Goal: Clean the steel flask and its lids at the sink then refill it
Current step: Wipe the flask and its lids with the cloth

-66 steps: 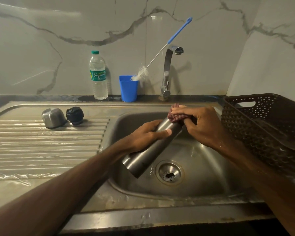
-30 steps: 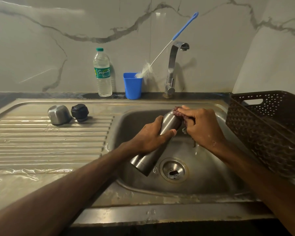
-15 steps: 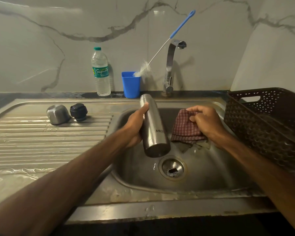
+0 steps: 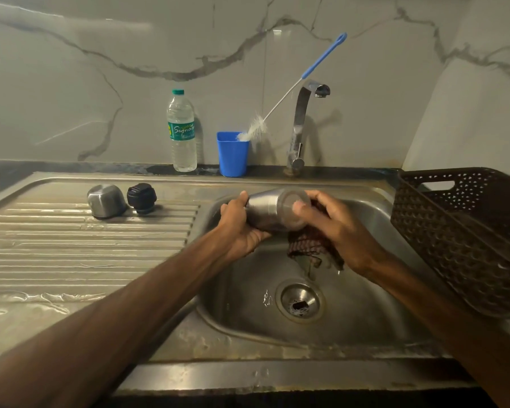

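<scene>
Head view: flask (image 4: 273,212) held over the sink (image 4: 365,304) basin between both hands, long axis roughly level, running left to right, flat base facing the right hand (image 4: 336,228). Left hand (image 4: 239,228) curled round the other end of the body. Right hand grips a checked cloth (image 4: 306,245), thumb on the base; some blur. Steel lid (image 4: 106,200) and black lid (image 4: 141,198) sit apart on the drainer. Judgement: base wipe next, right hand nearer.

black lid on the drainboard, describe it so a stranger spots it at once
Left of the sink basin lies the ribbed drainboard. Near its back edge two small caps sit side by side. The black lid is the right one, nearer the basin: dark and ridged, unlike the shiny steel cap.
</scene>
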`<state>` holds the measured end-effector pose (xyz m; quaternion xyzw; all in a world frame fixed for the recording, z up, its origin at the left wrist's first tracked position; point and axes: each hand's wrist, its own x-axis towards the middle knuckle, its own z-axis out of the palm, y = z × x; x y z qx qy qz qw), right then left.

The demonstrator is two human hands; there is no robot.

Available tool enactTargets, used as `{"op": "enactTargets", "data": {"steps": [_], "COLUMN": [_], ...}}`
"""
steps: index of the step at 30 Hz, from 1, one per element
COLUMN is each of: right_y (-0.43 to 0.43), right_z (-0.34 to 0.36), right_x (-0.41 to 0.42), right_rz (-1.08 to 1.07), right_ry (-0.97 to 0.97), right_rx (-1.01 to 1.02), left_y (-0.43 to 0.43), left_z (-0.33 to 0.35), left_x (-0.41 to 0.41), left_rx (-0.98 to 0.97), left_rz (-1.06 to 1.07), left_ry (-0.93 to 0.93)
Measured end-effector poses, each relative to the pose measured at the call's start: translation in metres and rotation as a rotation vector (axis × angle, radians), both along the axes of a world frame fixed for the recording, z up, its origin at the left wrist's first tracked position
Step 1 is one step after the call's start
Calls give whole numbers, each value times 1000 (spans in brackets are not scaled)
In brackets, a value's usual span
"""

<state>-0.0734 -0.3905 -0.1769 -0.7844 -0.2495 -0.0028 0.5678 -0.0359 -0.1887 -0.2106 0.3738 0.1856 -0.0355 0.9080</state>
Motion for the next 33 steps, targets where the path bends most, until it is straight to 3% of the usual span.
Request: {"op": "enactTargets", "data": {"steps": [3, 9, 12, 15, 17, 21, 24, 27, 30, 33], "right_y": [6, 5, -3, -16, -23, -23, -15, -12, -20, -28], "right_z": [-11, -8, -6, -5, -4, -3, -2, 0, 7, 12], "right_x": [-3, 2, 8, 17, 20, 20, 14, 12, 15, 22], "right_rz": [-149, -305, -348, -376, -336, -231, -153, -88, -4, -85], "right_ry": [-315, -475, -450, -377, -328, -273, -286, -266, -143, -73], "right_rx": [-299, -233, -236, -227, -210, -144, -80, -54, 35, 133], "left_y": [-8, -18, -17, -17, -11, -9, -14, -13, -12, -6], "left_z": [4, 16, 14, 15, 11, 1, -2, 1, 3, -1], "left_x": [-10, -25, -30, -35, -28, -24, -29, -33, -34, -31], "left_rx": [-34, -4, 339, 932, 1213, 1462, 1511, 1466, 1509, 1563], "left_rz": [-61, -279, -430, -519, -492, -474, -302, -221, -163, -115], "left_ry": [8, -7, -25, -68, -233, -625, -797, -851, -815, -690]}}
